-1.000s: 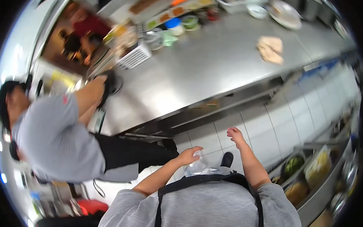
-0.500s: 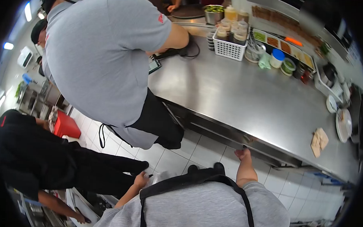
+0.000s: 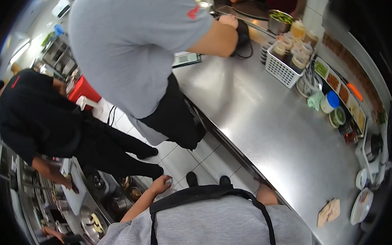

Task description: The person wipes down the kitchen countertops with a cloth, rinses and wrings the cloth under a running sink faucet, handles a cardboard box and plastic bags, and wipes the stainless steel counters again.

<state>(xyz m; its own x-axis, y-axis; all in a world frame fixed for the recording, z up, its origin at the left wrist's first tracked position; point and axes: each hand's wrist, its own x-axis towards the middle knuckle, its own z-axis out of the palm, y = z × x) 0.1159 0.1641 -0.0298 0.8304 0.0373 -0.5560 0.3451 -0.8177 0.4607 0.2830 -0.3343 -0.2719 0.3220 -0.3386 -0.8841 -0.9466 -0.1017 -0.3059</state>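
My left hand (image 3: 162,184) is low in front of my body, its fingers closed on a crumpled clear plastic bag (image 3: 169,181). Most of the bag is hidden by the hand and my apron. By the front edge of the steel counter (image 3: 264,138), my right hand (image 3: 262,182) is blurred and partly hidden, so its fingers cannot be made out. Folded on the counter's near right part lies a beige cloth (image 3: 329,212).
A person in grey (image 3: 121,46) leans over the counter on the left. Behind, a person in black (image 3: 41,112) reaches to a white board (image 3: 75,187). A white basket of bottles (image 3: 285,70) and sauce trays line the counter's back.
The view has swung left, bringing both co-workers and the left-hand station into sight. My right hand has come down beside the counter edge. The bag stays in my left hand.
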